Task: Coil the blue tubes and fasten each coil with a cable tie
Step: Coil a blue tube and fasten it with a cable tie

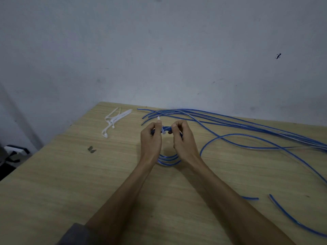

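A coil of blue tube [169, 159] lies in the middle of the wooden table [70, 174], its near loops showing between my wrists. My left hand [151, 138] grips the far side of the coil and pinches a white cable tie [161, 126] that wraps over the tube. My right hand [183, 137] grips the coil just to the right of the tie, fingers curled round the tube. The far part of the coil is hidden by both hands. A loose tail of the tube [230, 137] runs off to the right.
Several loose blue tubes [247, 124] stretch from the table's far middle to the right edge. A bunch of white cable ties [115, 119] lies at the far left. A small dark scrap [92, 149] lies left of my hands. A tube end [292, 218] lies near right.
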`<state>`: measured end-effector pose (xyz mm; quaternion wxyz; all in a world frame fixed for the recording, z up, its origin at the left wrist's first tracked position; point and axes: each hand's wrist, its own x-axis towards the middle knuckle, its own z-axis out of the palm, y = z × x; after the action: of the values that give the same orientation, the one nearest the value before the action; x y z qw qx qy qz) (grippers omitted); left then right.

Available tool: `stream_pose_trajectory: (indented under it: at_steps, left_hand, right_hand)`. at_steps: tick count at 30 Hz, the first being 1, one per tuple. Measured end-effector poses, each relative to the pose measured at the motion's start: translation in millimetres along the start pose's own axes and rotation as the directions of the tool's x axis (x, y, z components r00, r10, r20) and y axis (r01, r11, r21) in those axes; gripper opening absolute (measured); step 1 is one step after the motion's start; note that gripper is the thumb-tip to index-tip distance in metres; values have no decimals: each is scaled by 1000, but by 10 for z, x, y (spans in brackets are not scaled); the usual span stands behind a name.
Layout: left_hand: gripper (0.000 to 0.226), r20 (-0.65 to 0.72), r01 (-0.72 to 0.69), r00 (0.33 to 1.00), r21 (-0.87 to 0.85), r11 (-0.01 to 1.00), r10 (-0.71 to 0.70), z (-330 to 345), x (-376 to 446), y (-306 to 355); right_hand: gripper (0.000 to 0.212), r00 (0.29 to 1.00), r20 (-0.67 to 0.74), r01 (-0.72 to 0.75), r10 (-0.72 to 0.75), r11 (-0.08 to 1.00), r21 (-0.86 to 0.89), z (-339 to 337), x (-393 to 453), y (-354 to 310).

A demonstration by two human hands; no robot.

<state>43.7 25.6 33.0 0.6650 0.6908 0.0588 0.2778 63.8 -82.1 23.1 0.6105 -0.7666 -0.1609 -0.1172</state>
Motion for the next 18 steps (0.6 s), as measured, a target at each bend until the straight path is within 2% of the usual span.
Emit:
stream_pose_trajectory:
  at_steps: [5,9,12,18]
  left_hand:
    - [46,-31,-11,999,46,999,13,-20,-42,34]
    - [46,-65,18,998,23,1000,-17,-26,-18,62]
    - [48,-22,-5,1000,5,1000,5,-43,-12,20]
    - [45,78,-44,996,42,998,40,-1,-1,-28]
  right_hand:
    - [13,999,35,-24,23,999,27,10,0,-18]
    - [28,999,33,-24,25,999,-33,-18,-24,-63]
    - [35,1000,-2,-14,13,998,-61,0,-79,-85]
    - [32,997,-62,-54,49,996,-71,-16,-57,-76]
